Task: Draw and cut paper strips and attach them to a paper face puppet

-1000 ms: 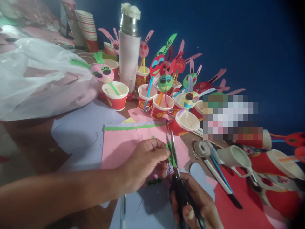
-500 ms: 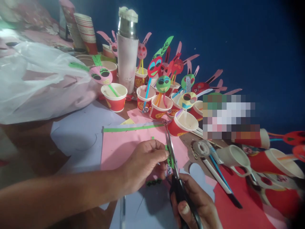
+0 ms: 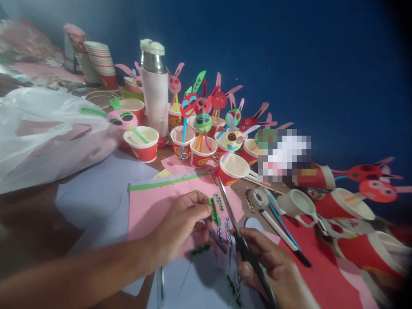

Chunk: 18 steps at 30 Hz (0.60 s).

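My left hand point(image 3: 180, 223) pinches a small green paper strip point(image 3: 214, 211) with black marks, held above the pink paper sheet point(image 3: 154, 201). My right hand point(image 3: 273, 268) grips black-handled scissors point(image 3: 236, 231); their blades point up and away, just right of the strip and apart from it. Cut green and marked scraps point(image 3: 200, 249) lie on the paper below my hands.
Red paper cups point(image 3: 143, 143) holding paper faces on straws point(image 3: 202, 123) crowd the table's back, beside a steel flask point(image 3: 154, 92) and a cup stack point(image 3: 99, 64). A clear plastic bag point(image 3: 41, 128) lies at left. Pens point(image 3: 283, 231), a tape roll point(image 3: 259, 198) and red paper point(image 3: 322, 274) sit at right.
The camera view shifted, so everything sits lower and further left. The scissors have drawn slightly away from the green strip, which my left hand still pinches.
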Each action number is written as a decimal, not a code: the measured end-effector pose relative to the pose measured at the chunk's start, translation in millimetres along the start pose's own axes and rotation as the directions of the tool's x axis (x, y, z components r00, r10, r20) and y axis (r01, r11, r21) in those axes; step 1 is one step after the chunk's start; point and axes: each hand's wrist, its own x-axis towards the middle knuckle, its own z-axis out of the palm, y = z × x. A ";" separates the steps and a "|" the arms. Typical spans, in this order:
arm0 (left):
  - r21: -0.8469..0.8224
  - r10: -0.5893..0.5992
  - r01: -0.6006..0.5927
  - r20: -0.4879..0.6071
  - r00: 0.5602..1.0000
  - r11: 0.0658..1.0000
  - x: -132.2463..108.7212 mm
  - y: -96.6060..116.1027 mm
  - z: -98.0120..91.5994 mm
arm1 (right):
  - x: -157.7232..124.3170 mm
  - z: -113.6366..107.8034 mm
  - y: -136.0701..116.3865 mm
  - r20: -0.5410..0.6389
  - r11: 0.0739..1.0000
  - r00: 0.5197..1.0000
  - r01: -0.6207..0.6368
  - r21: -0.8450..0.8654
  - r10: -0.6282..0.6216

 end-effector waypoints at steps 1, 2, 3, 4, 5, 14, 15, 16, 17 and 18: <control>0.021 0.008 -0.008 0.018 1.000 1.000 -0.5 0.3 -0.7 | -1.7 -9.0 0.2 -0.015 0.994 1.000 0.013 -0.110 -0.015; 0.047 0.017 -0.019 0.041 0.999 0.999 -1.3 0.8 -1.3 | -4.4 -19.4 0.8 -0.038 0.973 0.999 0.022 -0.228 -0.032; 0.072 0.027 -0.031 0.064 0.998 0.997 -2.2 1.5 -1.8 | -8.2 -30.9 2.2 -0.068 0.940 0.996 0.025 -0.342 -0.052; 0.090 0.037 -0.045 0.081 0.996 0.995 -3.2 2.4 -2.0 | -13.0 -43.2 4.8 -0.108 0.893 0.991 0.023 -0.449 -0.080; 0.101 0.050 -0.058 0.086 0.995 0.993 -4.1 3.4 -2.1 | -18.5 -55.8 8.7 -0.139 0.837 0.984 0.016 -0.547 -0.110; 0.145 0.023 -0.041 0.120 0.993 0.989 -5.8 5.2 -2.4 | -64.0 -119.8 74.9 -0.109 0.382 0.971 -0.019 -0.924 -0.214; 0.146 0.020 -0.038 0.121 0.992 0.989 -5.9 4.6 -2.4 | -67.2 -120.4 79.2 -0.093 0.360 0.974 -0.014 -0.933 -0.205; 0.146 0.016 -0.034 0.123 0.992 0.989 -6.0 4.0 -2.3 | -69.8 -120.7 82.4 -0.079 0.340 0.977 -0.008 -0.940 -0.197; 0.146 0.011 -0.029 0.124 0.992 0.989 -6.0 3.5 -2.0 | -71.9 -120.9 84.8 -0.067 0.322 0.979 -0.002 -0.947 -0.190; 0.145 0.009 -0.027 0.124 0.992 0.989 -5.9 3.1 -1.6 | -73.5 -121.3 86.5 -0.058 0.309 0.982 0.001 -0.951 -0.182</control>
